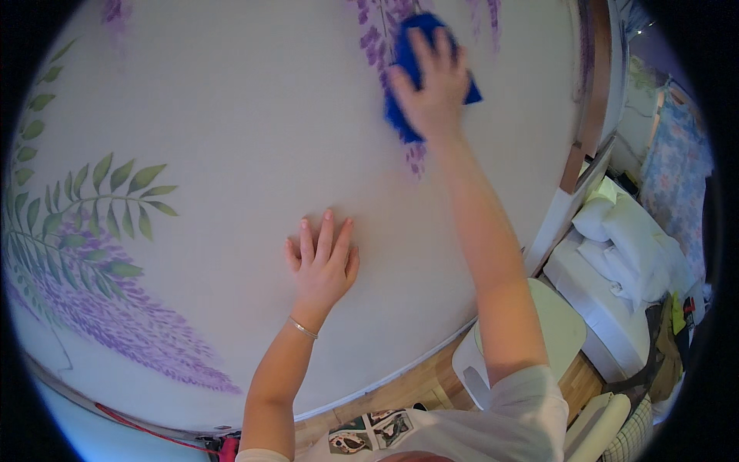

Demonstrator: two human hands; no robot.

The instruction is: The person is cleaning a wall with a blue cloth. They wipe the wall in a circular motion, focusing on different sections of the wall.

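Observation:
A white wall (242, 115) painted with purple wisteria blossoms (133, 317) and green leaves (107, 199) stands before me. High on it, my right hand (436, 86) presses a blue cloth (413, 60) flat with spread fingers, over a hanging purple blossom cluster. The tip of that painted cluster (415, 159) shows just below the cloth. Lower and more to the left, my left hand (323, 263) rests palm down on the bare part of the wall, fingers apart, holding nothing. A thin bracelet circles the left wrist.
A pale stool or chair (554, 323) stands on the wood floor (427, 375) below my right arm. A bed with white bedding (629, 242) is at the right, beyond a brown wooden frame (592, 92). At lower left, a red cord (150, 430) runs along the wall's bottom edge.

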